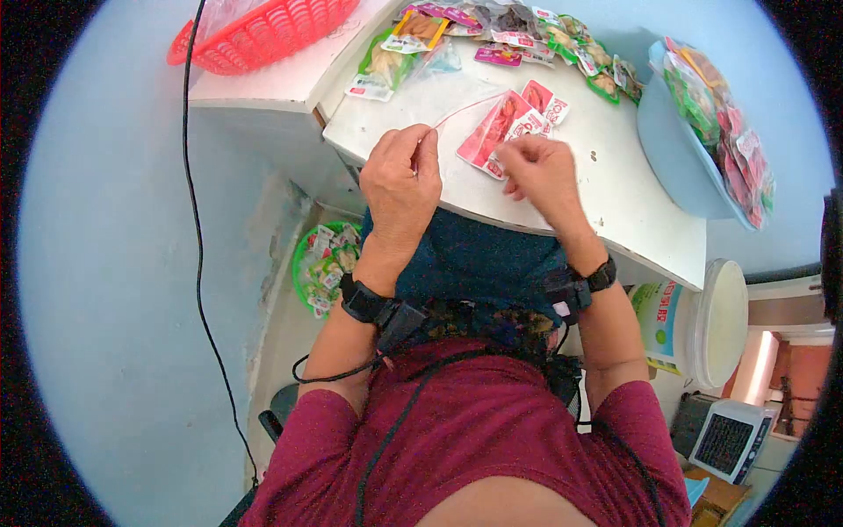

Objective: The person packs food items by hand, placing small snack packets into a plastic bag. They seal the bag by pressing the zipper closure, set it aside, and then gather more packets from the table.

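Clear bag, red packets, overlapping, on white table

Past the left edge of the surface, on a white cabinet top, a red slotted basket with clear plastic in it. Down the pale blue wall at left, a thin black cable, curving toward the floor. Low on the wall, a patch of stained, peeling paint. Near the cable's lower end, a dark, rounded piece of furniture, only partly in view. Below the right corner of the surface, a bucket with a green and yellow label. Farther right, a white device with a dark grille, near brown cardboard, plus a bright, elongated glow.
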Tool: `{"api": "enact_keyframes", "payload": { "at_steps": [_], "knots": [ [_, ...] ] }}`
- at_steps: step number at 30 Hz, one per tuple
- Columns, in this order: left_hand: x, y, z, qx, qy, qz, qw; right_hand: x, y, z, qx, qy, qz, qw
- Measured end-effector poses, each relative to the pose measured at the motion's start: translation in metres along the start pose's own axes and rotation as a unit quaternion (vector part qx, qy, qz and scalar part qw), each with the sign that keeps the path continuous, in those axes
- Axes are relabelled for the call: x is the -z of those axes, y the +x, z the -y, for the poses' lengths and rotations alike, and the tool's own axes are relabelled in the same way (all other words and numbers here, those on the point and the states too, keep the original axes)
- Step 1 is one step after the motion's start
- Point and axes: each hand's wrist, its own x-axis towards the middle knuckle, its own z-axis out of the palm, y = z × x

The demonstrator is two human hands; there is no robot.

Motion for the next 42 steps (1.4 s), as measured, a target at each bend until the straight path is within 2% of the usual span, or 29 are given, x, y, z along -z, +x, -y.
{"api": "enact_keyframes", "payload": {
  "at_steps": [1, 2, 3, 5, 8, 11, 14, 17, 20, 23, 27, 29, 38, 42],
  "knots": [
    [0.0, -0.001, 0.002, -0.001, 0.004, -0.005, 1.0, 0.007, 0.003, 0.004, 0.007, -0.029, -0.025, 0.999],
    [0.001, -0.003, 0.002, 0.011, 0.007, 0.005, 1.0, 0.011, 0.008, 0.004, 0.059, -0.049, -0.08, 0.994],
    [0.001, -0.005, 0.001, 0.022, 0.01, 0.014, 1.0, 0.02, 0.026, -0.015, 0.137, -0.131, -0.118, 0.975],
    [0.0, -0.009, 0.001, 0.034, 0.0, 0.02, 0.999, 0.027, 0.039, -0.009, 0.189, -0.257, -0.163, 0.934],
    [-0.005, -0.014, 0.0, 0.037, -0.017, 0.023, 0.999, 0.028, 0.06, -0.017, 0.266, -0.374, -0.158, 0.874],
    [-0.005, -0.015, -0.001, 0.034, 0.004, 0.041, 0.999, 0.029, 0.074, -0.023, 0.192, -0.409, -0.059, 0.89],
    [-0.007, -0.019, 0.0, 0.021, 0.011, 0.038, 0.999, 0.033, 0.071, -0.011, 0.154, -0.443, -0.026, 0.883],
    [-0.009, -0.02, -0.001, 0.021, -0.001, 0.034, 0.999, 0.039, 0.062, -0.012, 0.17, -0.316, -0.053, 0.932],
    [-0.011, -0.019, -0.002, 0.015, -0.002, 0.031, 0.999, 0.052, 0.058, -0.012, 0.119, -0.311, -0.057, 0.941],
    [-0.012, -0.018, -0.006, 0.011, -0.006, 0.029, 1.0, 0.072, 0.059, -0.036, 0.039, -0.177, -0.057, 0.982],
    [-0.02, -0.022, -0.007, -0.003, -0.004, 0.041, 0.999, 0.084, 0.025, -0.026, 0.009, -0.074, -0.074, 0.994],
    [-0.023, -0.025, -0.009, -0.007, -0.002, 0.045, 0.999, 0.088, 0.006, -0.019, -0.004, 0.015, -0.088, 0.996],
    [-0.034, -0.03, -0.021, -0.007, -0.009, 0.067, 0.998, 0.088, -0.049, -0.008, -0.026, 0.225, -0.096, 0.969],
    [-0.034, -0.034, -0.031, -0.011, -0.02, 0.083, 0.996, 0.078, -0.052, -0.014, -0.021, 0.253, -0.074, 0.964]
  ]
}}
